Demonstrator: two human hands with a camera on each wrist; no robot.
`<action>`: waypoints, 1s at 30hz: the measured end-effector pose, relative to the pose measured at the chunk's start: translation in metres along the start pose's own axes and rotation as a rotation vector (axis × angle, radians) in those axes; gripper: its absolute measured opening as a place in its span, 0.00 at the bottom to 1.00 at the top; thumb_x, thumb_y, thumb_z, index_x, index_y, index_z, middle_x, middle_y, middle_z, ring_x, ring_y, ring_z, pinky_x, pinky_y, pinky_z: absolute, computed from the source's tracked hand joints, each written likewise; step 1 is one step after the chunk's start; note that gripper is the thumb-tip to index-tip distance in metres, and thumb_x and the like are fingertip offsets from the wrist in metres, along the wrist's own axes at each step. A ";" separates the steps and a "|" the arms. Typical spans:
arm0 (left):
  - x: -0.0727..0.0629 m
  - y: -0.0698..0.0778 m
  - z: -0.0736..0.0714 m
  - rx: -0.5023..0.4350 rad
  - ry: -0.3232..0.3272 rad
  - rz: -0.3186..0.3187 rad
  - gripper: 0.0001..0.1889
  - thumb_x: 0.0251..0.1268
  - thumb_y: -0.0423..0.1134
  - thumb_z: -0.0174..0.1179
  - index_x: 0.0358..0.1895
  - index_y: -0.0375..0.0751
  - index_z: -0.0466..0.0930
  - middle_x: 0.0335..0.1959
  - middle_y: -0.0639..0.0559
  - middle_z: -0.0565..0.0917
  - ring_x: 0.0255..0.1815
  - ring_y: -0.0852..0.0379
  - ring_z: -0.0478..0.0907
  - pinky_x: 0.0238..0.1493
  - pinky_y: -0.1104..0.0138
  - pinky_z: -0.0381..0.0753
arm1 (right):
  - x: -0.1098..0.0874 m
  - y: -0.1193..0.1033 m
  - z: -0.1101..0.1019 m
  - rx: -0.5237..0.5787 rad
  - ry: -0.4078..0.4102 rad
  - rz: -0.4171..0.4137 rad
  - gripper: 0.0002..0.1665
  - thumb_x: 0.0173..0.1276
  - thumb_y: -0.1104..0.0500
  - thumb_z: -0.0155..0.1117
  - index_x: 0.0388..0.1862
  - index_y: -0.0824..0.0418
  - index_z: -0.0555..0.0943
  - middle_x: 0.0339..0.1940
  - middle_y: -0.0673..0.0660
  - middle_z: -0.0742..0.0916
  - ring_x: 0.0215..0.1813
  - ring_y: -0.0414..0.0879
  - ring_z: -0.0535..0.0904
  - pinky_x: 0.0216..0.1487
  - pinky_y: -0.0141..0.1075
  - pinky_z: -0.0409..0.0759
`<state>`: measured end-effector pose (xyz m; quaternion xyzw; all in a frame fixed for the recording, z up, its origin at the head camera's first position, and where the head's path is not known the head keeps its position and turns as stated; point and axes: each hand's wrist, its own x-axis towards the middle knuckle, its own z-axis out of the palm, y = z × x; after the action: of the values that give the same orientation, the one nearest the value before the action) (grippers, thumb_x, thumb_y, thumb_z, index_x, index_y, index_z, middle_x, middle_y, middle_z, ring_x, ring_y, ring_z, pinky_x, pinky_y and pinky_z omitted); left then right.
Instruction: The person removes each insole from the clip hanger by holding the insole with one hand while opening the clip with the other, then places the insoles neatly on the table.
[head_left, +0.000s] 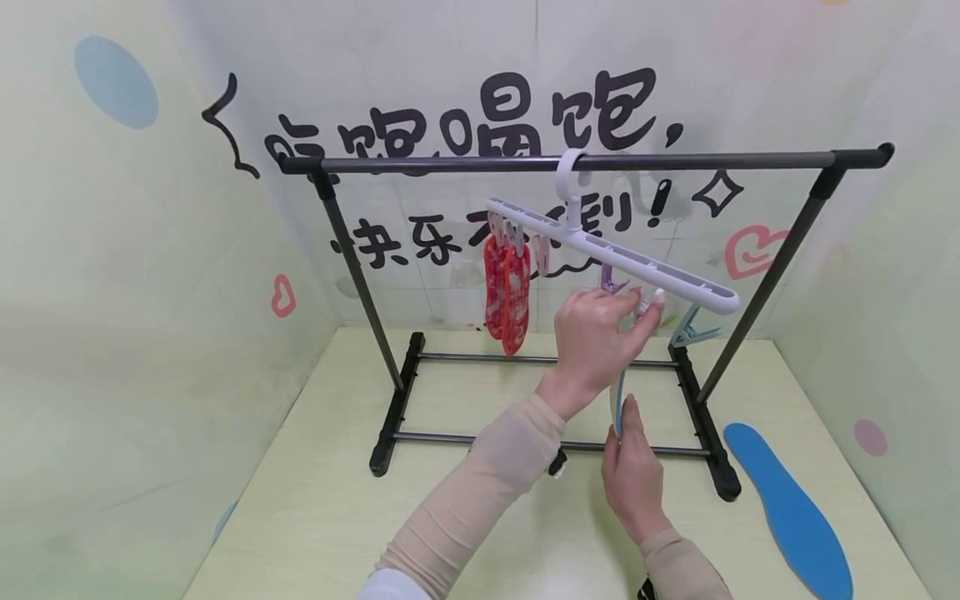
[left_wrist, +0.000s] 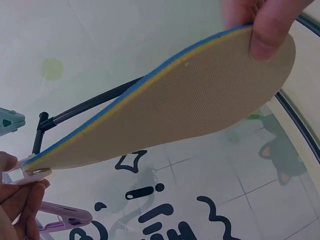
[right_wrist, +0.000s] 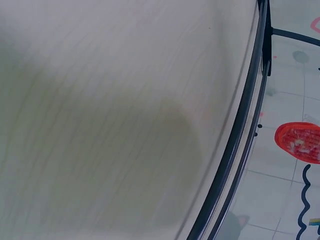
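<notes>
My left hand (head_left: 592, 342) pinches a pale clothes peg (left_wrist: 37, 176) under the lilac hanger (head_left: 648, 268). One end of an insole (left_wrist: 175, 95) with a beige underside and a blue and yellow edge is at that peg; whether the peg grips it I cannot tell. Below, my right hand (head_left: 633, 471) holds the insole's other end between thumb and fingers. In the head view the insole appears nearly edge-on. A purple peg (head_left: 611, 279) and a light teal peg (head_left: 692, 329) hang on either side of the left hand.
The hanger hooks over the top bar (head_left: 450, 164) of a black rack. Red patterned insoles (head_left: 507, 296) hang from pegs at its left end, beside a pink peg (head_left: 542, 254). A blue insole (head_left: 791, 512) lies on the table (head_left: 315, 517) at right.
</notes>
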<state>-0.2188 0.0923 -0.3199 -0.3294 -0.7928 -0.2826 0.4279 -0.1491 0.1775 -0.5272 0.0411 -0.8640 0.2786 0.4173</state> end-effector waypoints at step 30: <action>-0.005 -0.003 0.002 -0.068 0.028 -0.010 0.16 0.59 0.53 0.69 0.40 0.45 0.90 0.30 0.57 0.90 0.22 0.64 0.79 0.35 0.74 0.73 | -0.031 0.031 -0.041 -0.120 -0.038 0.049 0.32 0.62 0.72 0.57 0.67 0.77 0.68 0.59 0.75 0.80 0.41 0.70 0.84 0.19 0.54 0.75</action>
<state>-0.2203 0.0900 -0.3258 -0.3357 -0.7785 -0.3160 0.4259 -0.1099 0.2195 -0.5437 0.0002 -0.8878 0.2354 0.3955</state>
